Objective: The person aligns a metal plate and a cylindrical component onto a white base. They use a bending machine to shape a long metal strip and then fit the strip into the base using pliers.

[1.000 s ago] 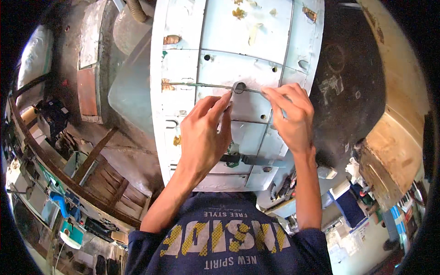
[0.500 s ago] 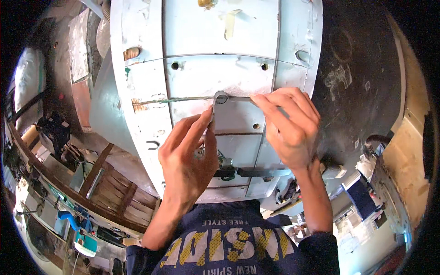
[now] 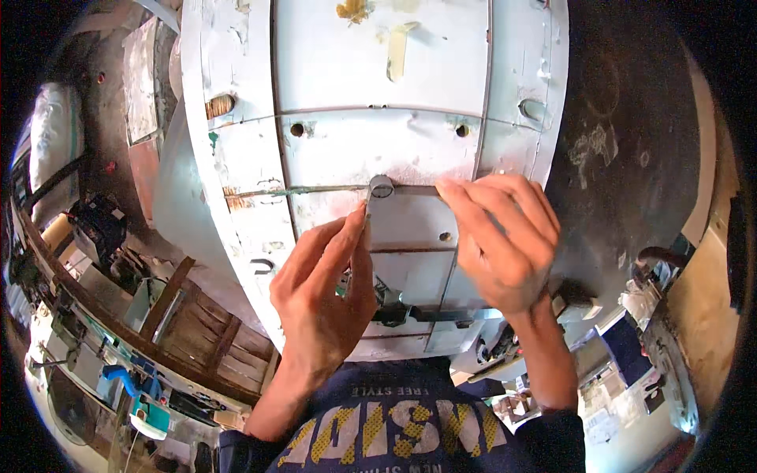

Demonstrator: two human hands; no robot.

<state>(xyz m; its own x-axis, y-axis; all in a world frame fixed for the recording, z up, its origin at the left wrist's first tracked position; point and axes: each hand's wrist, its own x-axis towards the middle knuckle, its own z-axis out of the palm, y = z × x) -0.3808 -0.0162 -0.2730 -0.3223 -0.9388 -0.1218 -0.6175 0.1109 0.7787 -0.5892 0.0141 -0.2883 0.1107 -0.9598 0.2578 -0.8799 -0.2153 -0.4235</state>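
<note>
A narrow dark grey strip [image 3: 413, 191] runs between my two hands, with a small round curl [image 3: 382, 187] at its left part. Just below the curl, my left hand [image 3: 325, 288] pinches the strip's end between thumb and fingertips. My right hand [image 3: 509, 236] grips the other end between thumb and index finger, its remaining fingers bent. Both hands are over a white panelled surface [image 3: 378, 146] with grooves, round holes and stains. What material the strip is made of, I cannot tell.
Dark flat pieces [image 3: 418, 314] lie near my body on the white surface. A piece of yellowish tape [image 3: 397, 54] sticks to its far part. Dark floor [image 3: 607, 173] lies to the right. At the left are a wooden frame [image 3: 197, 339] and a white sack [image 3: 57, 134].
The white surface and both hands sit slightly lower in the picture. Both hands keep their pinch, and the curl in the strip looks nearly the same.
</note>
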